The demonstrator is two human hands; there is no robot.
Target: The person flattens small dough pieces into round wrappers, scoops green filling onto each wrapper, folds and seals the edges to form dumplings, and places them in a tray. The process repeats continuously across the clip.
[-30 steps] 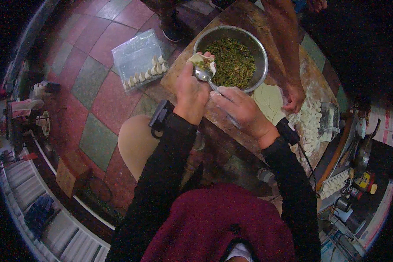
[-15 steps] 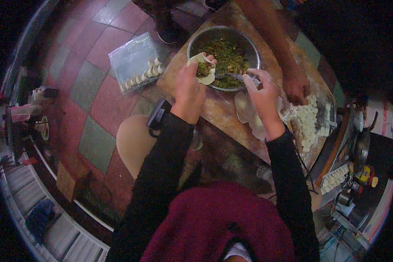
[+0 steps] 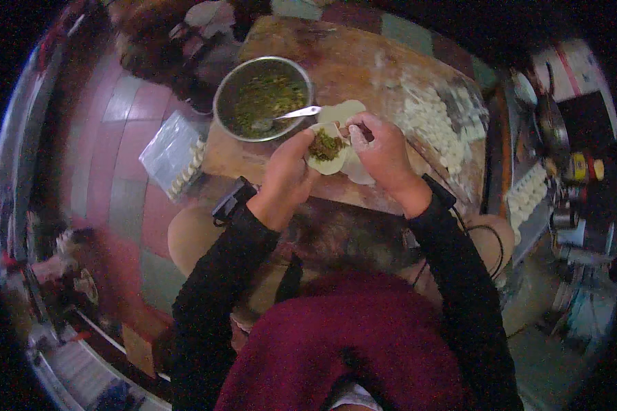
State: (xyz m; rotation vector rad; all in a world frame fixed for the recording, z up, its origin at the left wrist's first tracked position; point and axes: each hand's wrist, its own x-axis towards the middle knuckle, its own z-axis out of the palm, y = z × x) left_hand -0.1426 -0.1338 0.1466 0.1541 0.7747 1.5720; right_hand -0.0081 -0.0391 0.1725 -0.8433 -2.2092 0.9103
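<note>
The spoon (image 3: 300,112) has left my right hand (image 3: 389,154) and now leans in the bowl (image 3: 223,96) of green filling (image 3: 271,92), handle over the rim.
My left hand (image 3: 286,171) holds a dough wrapper (image 3: 328,166), spread out with a mound (image 3: 327,145) of filling on it, just right of the bowl; my right fingers are bunched at its right edge, though I cannot tell whether they pinch it. Flat rounds (image 3: 343,109) lie on the table (image 3: 363,58), small dough pieces (image 3: 432,127) farther right.

Txt, nos. — none legible.
</note>
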